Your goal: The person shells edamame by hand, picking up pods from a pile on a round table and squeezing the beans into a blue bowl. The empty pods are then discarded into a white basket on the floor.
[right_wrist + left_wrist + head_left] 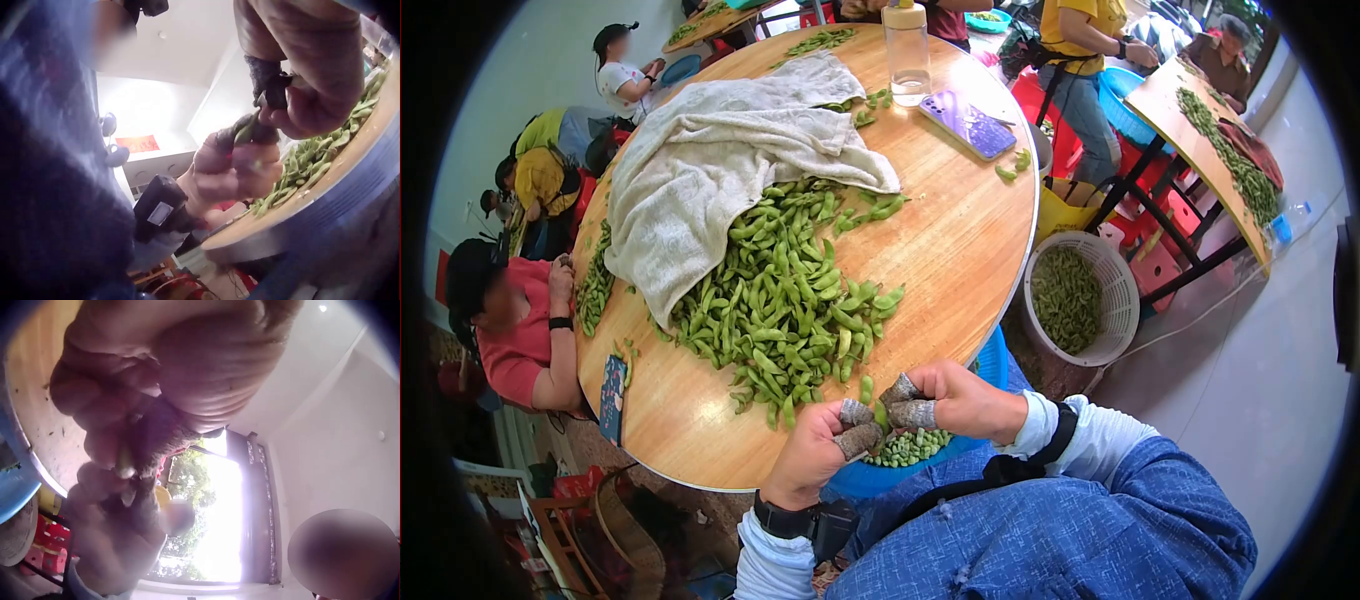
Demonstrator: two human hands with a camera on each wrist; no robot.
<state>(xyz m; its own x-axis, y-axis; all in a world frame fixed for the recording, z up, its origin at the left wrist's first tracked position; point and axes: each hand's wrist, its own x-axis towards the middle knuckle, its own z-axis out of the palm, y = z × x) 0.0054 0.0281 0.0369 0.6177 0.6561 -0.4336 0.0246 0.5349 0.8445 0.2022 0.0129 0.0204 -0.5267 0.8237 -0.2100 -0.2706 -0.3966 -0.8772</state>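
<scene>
One green bean pod (881,416) (247,129) is pinched between both hands at the table's near edge. My left hand (817,447) (234,170) grips it with thumb and forefinger, both wrapped in grey tape. From the other side my right hand (966,401) (306,69) pinches at the pod's end, with taped fingers too. Below the hands, shelled green beans (910,448) lie in a blue basin (863,484). Just beyond is a large heap of pods (785,290) on the round wooden table (960,240). In the left wrist view the fingers hide most of the pod.
A pale cloth (700,170) covers the heap's far part. A bottle (908,60) and a purple phone (967,125) stand and lie farther back. On the floor at right is a white basket (1118,290) of pods. Several people sit or stand around other tables.
</scene>
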